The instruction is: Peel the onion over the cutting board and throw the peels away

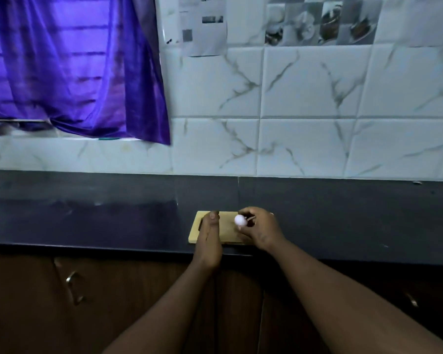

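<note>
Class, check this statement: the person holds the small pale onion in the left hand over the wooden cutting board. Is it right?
No. The head view shows the onion in the right hand; the left hand is open, fingers straight. It is over the cutting board.

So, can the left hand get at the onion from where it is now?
Probably yes. The left hand is open over the cutting board, just beside the onion pinched in the right hand, with only bare board showing between them.

Dim, violet light thru curtain (74, 67) top left; pic soft.
</note>
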### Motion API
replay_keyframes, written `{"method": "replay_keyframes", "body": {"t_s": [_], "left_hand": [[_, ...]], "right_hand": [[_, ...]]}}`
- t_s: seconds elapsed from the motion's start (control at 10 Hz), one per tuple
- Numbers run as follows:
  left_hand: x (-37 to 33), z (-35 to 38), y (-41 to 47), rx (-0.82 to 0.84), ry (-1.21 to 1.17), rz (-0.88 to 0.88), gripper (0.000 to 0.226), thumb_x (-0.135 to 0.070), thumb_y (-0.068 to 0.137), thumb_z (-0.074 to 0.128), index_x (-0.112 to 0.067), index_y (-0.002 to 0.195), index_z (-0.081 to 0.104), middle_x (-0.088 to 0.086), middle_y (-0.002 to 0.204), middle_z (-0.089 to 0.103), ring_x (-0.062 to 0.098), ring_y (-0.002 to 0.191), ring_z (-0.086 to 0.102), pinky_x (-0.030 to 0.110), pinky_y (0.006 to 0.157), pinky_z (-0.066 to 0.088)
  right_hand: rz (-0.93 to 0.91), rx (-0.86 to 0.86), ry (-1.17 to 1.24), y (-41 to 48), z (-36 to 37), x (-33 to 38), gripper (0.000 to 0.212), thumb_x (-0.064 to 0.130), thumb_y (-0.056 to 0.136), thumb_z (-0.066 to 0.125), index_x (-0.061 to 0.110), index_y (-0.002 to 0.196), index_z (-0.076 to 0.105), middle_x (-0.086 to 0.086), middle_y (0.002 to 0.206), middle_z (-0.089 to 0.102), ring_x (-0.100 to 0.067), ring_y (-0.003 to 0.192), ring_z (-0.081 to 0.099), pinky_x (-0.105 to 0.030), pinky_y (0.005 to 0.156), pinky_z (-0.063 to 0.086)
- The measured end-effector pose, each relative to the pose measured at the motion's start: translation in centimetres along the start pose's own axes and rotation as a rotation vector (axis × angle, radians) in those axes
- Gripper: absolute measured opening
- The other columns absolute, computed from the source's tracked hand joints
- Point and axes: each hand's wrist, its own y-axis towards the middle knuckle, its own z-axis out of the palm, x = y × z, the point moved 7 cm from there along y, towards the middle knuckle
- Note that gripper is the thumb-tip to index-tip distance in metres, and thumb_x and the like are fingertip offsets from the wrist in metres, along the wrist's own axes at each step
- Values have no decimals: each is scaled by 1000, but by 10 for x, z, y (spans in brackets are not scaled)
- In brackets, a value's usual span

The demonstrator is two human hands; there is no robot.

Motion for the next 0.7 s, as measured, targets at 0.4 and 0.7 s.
{"method": "replay_keyframes", "body": {"t_s": [0.4, 0.7], "left_hand": [[15, 16, 39, 107, 133, -114, 44, -59, 108, 17, -40, 124, 54, -18, 129, 57, 4, 126, 50, 24, 108, 32], [19, 4, 97, -35, 279, 81, 37, -50, 110, 28, -32, 116, 60, -16, 108, 64, -2, 100, 59, 29, 94, 46]], "right_hand": [[17, 51, -24, 52, 28, -38, 38, 16, 73, 85, 35, 101, 68, 5, 103, 76, -20, 95, 74, -48, 87, 62], [100, 428, -69, 86, 22, -39, 92, 32, 65, 93, 27, 145, 48, -2, 134, 57, -22, 118, 63, -40, 104, 54]]}}
